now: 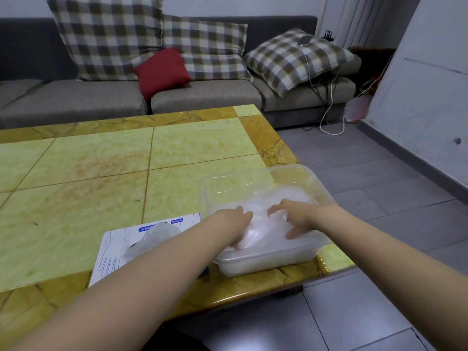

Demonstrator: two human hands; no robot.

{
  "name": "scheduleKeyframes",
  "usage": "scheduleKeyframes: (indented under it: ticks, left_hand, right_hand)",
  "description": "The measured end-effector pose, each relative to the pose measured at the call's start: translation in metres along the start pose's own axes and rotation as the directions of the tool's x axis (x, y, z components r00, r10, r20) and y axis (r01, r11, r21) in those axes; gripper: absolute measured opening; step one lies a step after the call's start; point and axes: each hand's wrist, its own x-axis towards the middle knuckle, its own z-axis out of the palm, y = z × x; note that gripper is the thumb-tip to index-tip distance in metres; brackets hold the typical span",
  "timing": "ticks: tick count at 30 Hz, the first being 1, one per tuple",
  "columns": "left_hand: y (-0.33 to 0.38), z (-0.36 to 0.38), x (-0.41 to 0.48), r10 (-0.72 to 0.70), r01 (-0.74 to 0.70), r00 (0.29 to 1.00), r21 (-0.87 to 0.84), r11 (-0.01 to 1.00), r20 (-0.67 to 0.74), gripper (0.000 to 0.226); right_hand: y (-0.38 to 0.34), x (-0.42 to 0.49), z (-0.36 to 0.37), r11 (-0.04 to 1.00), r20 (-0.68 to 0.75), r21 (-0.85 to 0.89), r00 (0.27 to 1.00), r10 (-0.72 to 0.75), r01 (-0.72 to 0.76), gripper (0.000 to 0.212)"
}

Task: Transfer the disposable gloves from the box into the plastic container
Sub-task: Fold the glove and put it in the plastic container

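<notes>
Since the near right corner of the worktop (101, 173) is taken by the clear plastic container (266, 264), with the white box (114, 245) just beside it on the left, each carry is kept short. A pile of disposable gloves (262, 230) is already lodged in the container, though a tuft (154, 236) is left poking from the box. The left hand (234, 222) is laid on the pile with fingers fairly straight, apparently to press it flat; the right hand (295, 217) is bent over it, and whether film is pinched cannot be told.
</notes>
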Motion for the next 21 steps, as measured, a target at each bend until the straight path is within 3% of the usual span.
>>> scheduleKeyframes:
  ticks: [4, 7, 11, 13, 15, 18, 21]
  left_hand:
    - [0.004, 0.0, 0.002, 0.002, -0.002, 1.0, 0.015, 1.0, 0.031, 0.071]
    - [0.003, -0.006, 0.001, 0.006, -0.008, 0.997, 0.032, 0.999, 0.072, 0.075]
    - [-0.006, -0.027, -0.014, 0.051, -0.049, 0.998, -0.046, 0.998, 0.049, 0.059]
    - [-0.013, -0.04, -0.026, 0.053, -0.057, 0.998, -0.097, 0.994, -0.039, 0.053]
    - [-0.023, -0.046, -0.039, 0.015, -0.051, 0.973, -0.151, 0.987, -0.232, 0.044]
    - [-0.044, -0.041, -0.059, -0.108, -0.034, 0.827, -0.24, 0.97, -0.552, 0.03]
    - [-0.069, -0.024, -0.077, -0.255, -0.02, 0.695, -0.372, 0.928, -0.673, 0.022]
  right_hand:
    - [0.002, 0.01, 0.003, 0.996, 0.03, -0.092, 1.0, 0.007, -0.004, 0.064]
    - [0.004, 0.006, -0.005, 1.0, 0.021, -0.002, 1.0, -0.01, 0.01, 0.042]
    - [-0.007, -0.017, -0.028, 0.992, -0.046, 0.122, 0.999, 0.016, -0.01, 0.052]
    - [-0.017, -0.026, -0.041, 0.997, -0.134, 0.082, 0.991, 0.018, -0.007, 0.046]
    - [-0.034, -0.036, -0.054, 1.0, -0.316, -0.02, 0.949, 0.004, -0.011, 0.039]
    - [-0.071, -0.049, -0.06, 0.995, -0.577, 0.041, 0.815, -0.055, 0.096, 0.037]
    - [-0.116, -0.054, -0.053, 0.932, -0.682, 0.159, 0.719, -0.136, 0.326, 0.035]
